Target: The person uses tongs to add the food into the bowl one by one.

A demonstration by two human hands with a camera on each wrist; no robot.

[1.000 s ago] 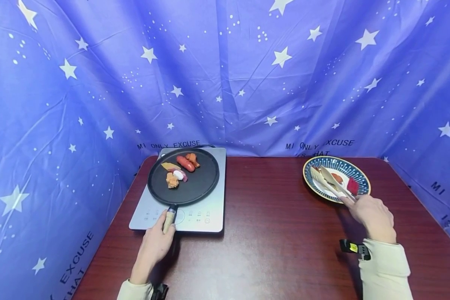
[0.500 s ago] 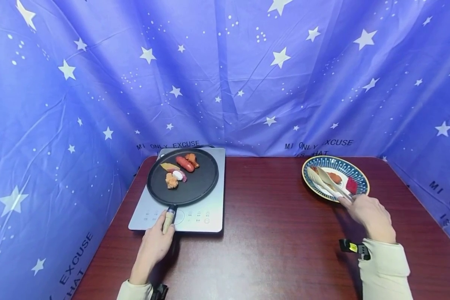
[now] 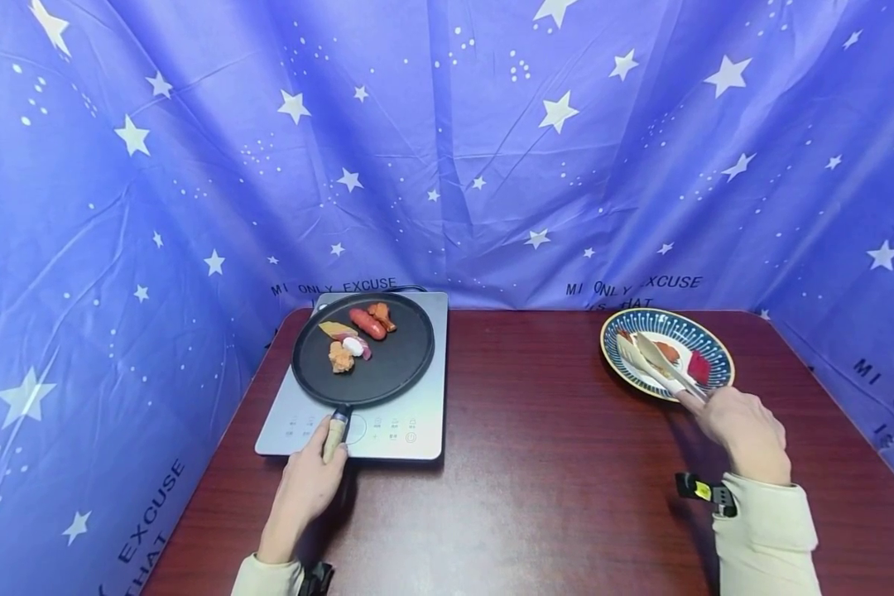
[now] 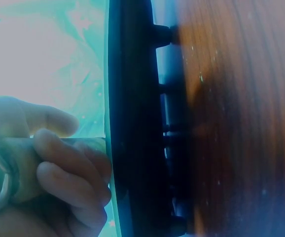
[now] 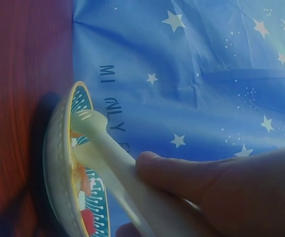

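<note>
My left hand grips the wood-toned handle of a flat black frying pan; in the left wrist view the fingers curl round that handle. In the pan lie a red sausage, a crumbly golden fried piece, a reddish-brown piece and a yellow wedge beside a pink-and-white piece. My right hand holds pale tongs, their tips apart low over a patterned plate. On it lie an orange-brown piece and a red piece, partly behind the tongs.
Beneath the pan is a silver induction cooktop on the left of the dark red wooden table. A blue star-printed curtain hangs round the back and both sides. Bare tabletop lies between cooktop and plate.
The right hand and tongs shift slightly left and then back right over the plate, their tips staying apart. The left hand and the food in the pan keep their places.
</note>
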